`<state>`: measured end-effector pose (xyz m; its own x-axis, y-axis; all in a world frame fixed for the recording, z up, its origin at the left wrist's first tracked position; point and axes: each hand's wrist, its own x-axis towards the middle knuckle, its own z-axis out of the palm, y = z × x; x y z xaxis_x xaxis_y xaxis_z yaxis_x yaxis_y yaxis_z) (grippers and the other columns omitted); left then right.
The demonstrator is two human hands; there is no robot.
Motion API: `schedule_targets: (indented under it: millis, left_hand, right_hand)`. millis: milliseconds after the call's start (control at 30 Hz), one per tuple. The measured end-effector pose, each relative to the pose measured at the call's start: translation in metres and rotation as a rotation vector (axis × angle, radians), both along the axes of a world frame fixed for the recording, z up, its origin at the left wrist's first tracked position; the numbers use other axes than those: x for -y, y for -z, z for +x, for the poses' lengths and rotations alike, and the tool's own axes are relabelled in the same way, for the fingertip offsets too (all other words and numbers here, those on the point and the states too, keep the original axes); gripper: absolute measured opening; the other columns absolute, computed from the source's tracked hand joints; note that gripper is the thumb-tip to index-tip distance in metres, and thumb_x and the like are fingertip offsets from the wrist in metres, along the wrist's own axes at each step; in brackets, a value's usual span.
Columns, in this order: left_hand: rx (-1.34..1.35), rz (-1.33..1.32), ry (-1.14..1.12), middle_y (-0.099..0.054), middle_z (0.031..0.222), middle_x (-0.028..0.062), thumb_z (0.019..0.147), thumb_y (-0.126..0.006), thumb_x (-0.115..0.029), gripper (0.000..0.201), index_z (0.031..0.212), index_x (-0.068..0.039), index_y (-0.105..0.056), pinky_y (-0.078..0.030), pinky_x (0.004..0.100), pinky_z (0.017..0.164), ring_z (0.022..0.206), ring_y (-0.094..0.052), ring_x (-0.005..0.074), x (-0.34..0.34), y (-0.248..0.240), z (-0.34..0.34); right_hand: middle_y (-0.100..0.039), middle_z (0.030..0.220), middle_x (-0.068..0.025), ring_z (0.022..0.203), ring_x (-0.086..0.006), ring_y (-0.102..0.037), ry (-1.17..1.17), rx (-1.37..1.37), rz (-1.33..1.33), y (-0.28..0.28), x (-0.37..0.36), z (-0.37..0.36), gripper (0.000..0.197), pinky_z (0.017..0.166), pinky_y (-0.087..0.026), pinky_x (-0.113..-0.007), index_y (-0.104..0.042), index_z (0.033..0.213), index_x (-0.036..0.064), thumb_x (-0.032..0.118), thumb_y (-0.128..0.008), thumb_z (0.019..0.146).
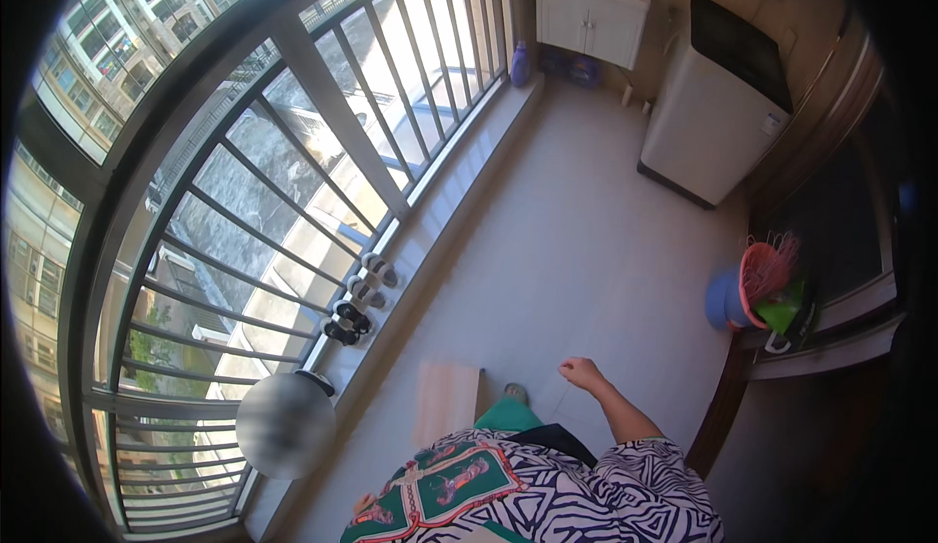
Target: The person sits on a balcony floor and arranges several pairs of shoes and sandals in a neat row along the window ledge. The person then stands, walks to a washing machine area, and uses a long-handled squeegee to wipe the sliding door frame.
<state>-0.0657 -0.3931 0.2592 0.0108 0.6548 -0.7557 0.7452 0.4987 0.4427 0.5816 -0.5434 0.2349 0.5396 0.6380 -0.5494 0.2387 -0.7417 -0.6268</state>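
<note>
A person stands on a glazed balcony, seen from above, wearing a green, black and white patterned top [547,489]. The right hand [583,374] hangs over the pale grey floor [576,250], fingers curled in together, with no object visible in its grasp. What seems to be a sliver of the left hand [364,504] shows past the garment; I cannot tell what it does. The two hands are well apart. Near, left of the right hand, is a pale wood-coloured block, a box or stool [447,404], blurred, just beside one foot [516,394].

The likeliest mishap is a stumble: the block is so close to the foot that a careless step could catch its edge. At right, the pink basin [756,274], tilted with a tangle of pink hangers [777,262] at a blue bucket [725,299], could tip if knocked.

Counted: one block; one basin; one bucket; hangers too tangled to number. On the low pale ledge [422,230] at left stand four shoes: two grey-and-white [371,281] and two black [346,324]. Far off are one purple bottle [519,66], one white two-door cabinet [588,23] and one white washing machine with a dark lid [708,118]. A round grey blur hides something near left.
</note>
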Motion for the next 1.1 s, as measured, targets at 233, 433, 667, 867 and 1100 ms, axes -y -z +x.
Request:
schedule_targets:
  millis: [233, 433, 667, 867, 1100]
  left_hand:
    - [-0.024, -0.041, -0.068, -0.069, 0.092, 0.0098, 0.083, -0.063, -0.028, 0.038, 0.111, -0.002, -0.063, -0.053, 0.0284, 0.076, 0.084, -0.066, 0.0173, -0.018, 0.014, 0.052]
    - [0.034, 0.019, -0.053, -0.069, 0.091, 0.0094, 0.083, -0.063, -0.028, 0.038, 0.110, -0.001, -0.064, -0.053, 0.0282, 0.076, 0.083, -0.066, 0.0169, -0.048, 0.018, 0.087]
    - [0.218, -0.122, -0.165, -0.069, 0.090, 0.0091, 0.082, -0.063, -0.028, 0.038, 0.109, -0.001, -0.064, -0.053, 0.0287, 0.074, 0.080, -0.067, 0.0173, -0.110, 0.044, 0.105]
    - [0.065, 0.036, 0.306, -0.065, 0.090, 0.0091, 0.084, -0.060, -0.023, 0.034, 0.111, -0.003, -0.061, -0.054, 0.0323, 0.061, 0.075, -0.068, 0.0237, -0.146, 0.079, 0.153]
    - [0.151, -0.146, 0.145, -0.064, 0.093, 0.0097, 0.086, -0.061, -0.024, 0.034, 0.113, -0.005, -0.059, -0.053, 0.0358, 0.065, 0.080, -0.065, 0.0255, -0.232, 0.082, 0.238]
  right_hand:
    - [-0.069, 0.088, -0.0132, 0.082, -0.0275, -0.066, -0.036, 0.173, -0.009, -0.012, -0.012, 0.069, 0.034, 0.076, -0.051, -0.036, -0.070, 0.095, 0.0072, 0.034, -0.057, 0.078]
    - [-0.069, 0.083, -0.0138, 0.080, -0.0304, -0.066, 0.240, 0.056, -0.247, 0.016, 0.081, 0.071, 0.032, 0.075, -0.052, -0.038, -0.070, 0.085, 0.0084, 0.034, -0.055, 0.073]
    - [-0.067, 0.066, -0.0084, 0.064, -0.0226, -0.066, 0.141, -0.114, -0.547, 0.015, 0.152, 0.043, 0.030, 0.066, -0.053, -0.034, -0.069, 0.070, 0.0097, 0.035, -0.054, 0.073]
    - [-0.068, 0.069, -0.0081, 0.067, -0.0214, -0.067, 0.305, -0.020, -0.339, -0.013, 0.120, 0.059, 0.032, 0.069, -0.052, -0.034, -0.070, 0.077, 0.0076, 0.036, -0.056, 0.075]
    - [-0.070, 0.083, -0.0092, 0.069, -0.0183, -0.067, 0.506, -0.022, -0.170, -0.034, 0.057, 0.076, 0.036, 0.068, -0.053, -0.032, -0.068, 0.099, 0.0049, 0.034, -0.061, 0.079]
